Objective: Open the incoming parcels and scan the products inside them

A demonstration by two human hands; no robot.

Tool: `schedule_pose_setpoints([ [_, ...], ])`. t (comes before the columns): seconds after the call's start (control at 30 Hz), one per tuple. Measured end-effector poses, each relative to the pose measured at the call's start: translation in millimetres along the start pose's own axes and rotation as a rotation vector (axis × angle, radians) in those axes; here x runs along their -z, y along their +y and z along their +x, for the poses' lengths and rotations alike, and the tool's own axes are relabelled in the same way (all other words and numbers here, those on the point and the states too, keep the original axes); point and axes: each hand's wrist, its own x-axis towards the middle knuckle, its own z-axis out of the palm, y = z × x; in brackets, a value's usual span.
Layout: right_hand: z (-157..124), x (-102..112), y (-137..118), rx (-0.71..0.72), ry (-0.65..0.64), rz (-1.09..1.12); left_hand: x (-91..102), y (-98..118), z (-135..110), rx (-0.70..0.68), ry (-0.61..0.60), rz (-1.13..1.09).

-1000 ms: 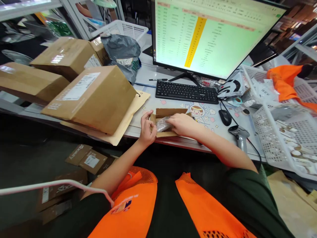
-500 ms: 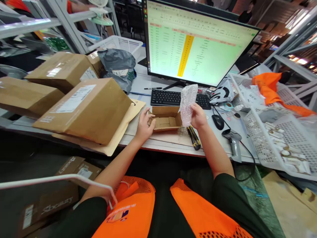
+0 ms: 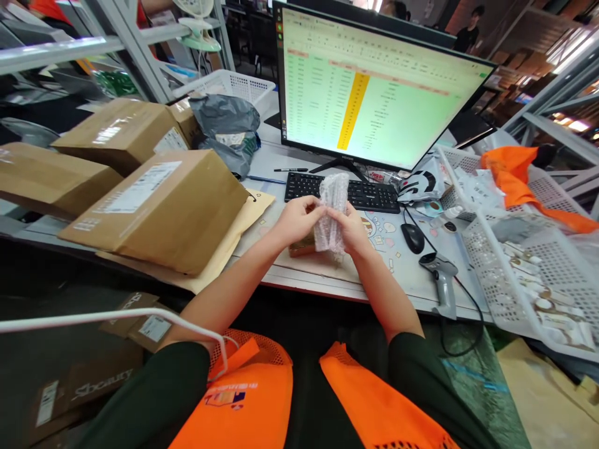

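Observation:
A piece of clear bubble wrap (image 3: 333,194) stands upright between my hands, above the desk's front part. My left hand (image 3: 302,219) pinches its left side with thumb and fingers. On the other side my right hand (image 3: 349,226) grips it too, and the two thumbs nearly meet. Whether anything lies inside the wrap cannot be made out. Behind and below them a small brown cardboard box (image 3: 302,248) is mostly hidden; only part of its front shows. The black keyboard (image 3: 374,195) lies just beyond my hands.
Large taped cartons (image 3: 159,206) crowd the left, on a padded envelope (image 3: 255,209). A monitor (image 3: 384,87) stands behind the keyboard. To the right are a mouse (image 3: 412,237), a barcode scanner (image 3: 442,280) with its cable, and white baskets (image 3: 505,274). A white bar (image 3: 116,318) crosses at lower left.
My right hand has brought the bubble wrap leftward, in front of the small box. My left hand has left the box's side and taken hold of the wrap. The yellow-black cutter is no longer visible.

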Motion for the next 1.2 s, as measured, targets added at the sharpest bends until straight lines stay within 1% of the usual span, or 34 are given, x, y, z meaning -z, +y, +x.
schedule_pose_setpoints([
  [0.07, 5, 3, 4, -0.058, -0.025, 0.059, 2.3, -8, 8, 0.017, 0.075, -0.145],
  [0.13, 9, 7, 5, -0.072, -0.049, 0.075, 5.9, -14, 14, 0.056, 0.122, -0.290],
  [0.2, 9, 10, 4, -0.070, -0.060, 0.084, 8.0, -15, 19, 0.075, 0.132, -0.387],
  [0.27, 6, 12, 2, -0.075, -0.067, 0.119, 8.1, -11, 23, 0.062, 0.112, -0.429],
  [0.4, 0, 15, 2, -0.082, -0.098, 0.182, 7.5, 3, 35, 0.012, 0.048, -0.431],
  [0.5, 0, 19, 2, -0.105, -0.108, 0.255, 9.2, 15, 48, -0.033, -0.002, -0.421],
  [0.67, 3, 27, -3, -0.154, -0.098, 0.429, 7.7, 27, 74, -0.169, 0.052, -0.335],
  [0.73, 5, 30, -4, -0.159, -0.064, 0.463, 3.7, 26, 80, -0.176, 0.017, -0.280],
  [0.8, 8, 33, -3, -0.124, 0.024, 0.471, -1.5, 20, 82, -0.170, -0.008, -0.220],
  [0.83, 11, 36, -3, -0.092, 0.080, 0.466, -4.0, 15, 80, -0.178, 0.016, -0.196],
  [0.87, 13, 38, -3, -0.054, 0.137, 0.460, -6.3, 10, 76, -0.196, 0.075, -0.173],
  [0.97, 20, 46, -4, 0.034, 0.263, 0.473, -10.4, -3, 52, -0.297, 0.363, -0.070],
  [1.0, 22, 48, -5, 0.046, 0.290, 0.494, -10.9, -6, 41, -0.329, 0.425, -0.009],
  [1.03, 24, 50, -6, 0.053, 0.310, 0.518, -11.1, -9, 30, -0.351, 0.438, 0.062],
  [1.07, 25, 52, -8, 0.056, 0.321, 0.539, -11.3, -10, 21, -0.361, 0.398, 0.137],
  [1.13, 26, 53, -9, 0.053, 0.315, 0.556, -12.0, -11, 7, -0.343, 0.209, 0.267],
  [1.17, 26, 52, -10, 0.047, 0.301, 0.553, -12.8, -11, 4, -0.319, 0.110, 0.311],
  [1.2, 26, 51, -10, 0.043, 0.287, 0.549, -14.0, -11, 3, -0.294, 0.040, 0.337],
])
